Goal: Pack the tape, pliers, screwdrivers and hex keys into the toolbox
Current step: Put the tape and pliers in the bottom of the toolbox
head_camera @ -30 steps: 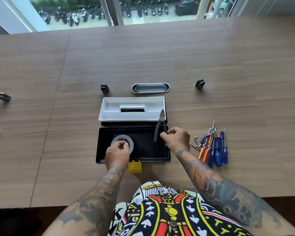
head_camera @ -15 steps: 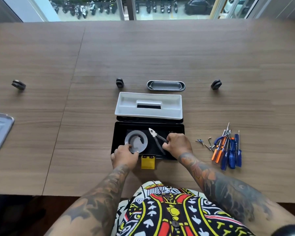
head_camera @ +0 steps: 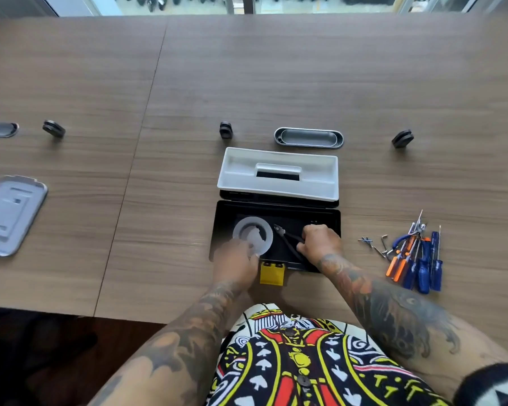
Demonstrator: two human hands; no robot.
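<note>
The black toolbox (head_camera: 276, 212) lies open on the wooden table (head_camera: 276, 83) directly in front of the person, its yellow latch (head_camera: 272, 272) hanging off the near rim and its white tray (head_camera: 277, 174) resting just beyond the far rim. Two of the four kinds of tool are inside it. The roll of tape (head_camera: 252, 235), a pale grey ring lying flat, sits in the left half of the toolbox, and the pliers (head_camera: 289, 241), dark-handled with the jaws pointing toward the tape, lie slantwise in the middle.

The left hand (head_camera: 235, 262) sits at the toolbox's near-left corner with its fingers at the near edge of the tape; the hand is blurred, so whether it grips the roll or merely touches it cannot be told. The right hand (head_camera: 320, 243) is in the right half of the toolbox, curled around the pliers' handles in a narrow grip.

Still to be packed, by the look of it, are the screwdrivers (head_camera: 417, 259), a bundle of blue and orange handles to the right of the toolbox, and the small bent hex keys (head_camera: 377, 244) lying between that bundle and the toolbox. The task seems roughly half done.
</note>
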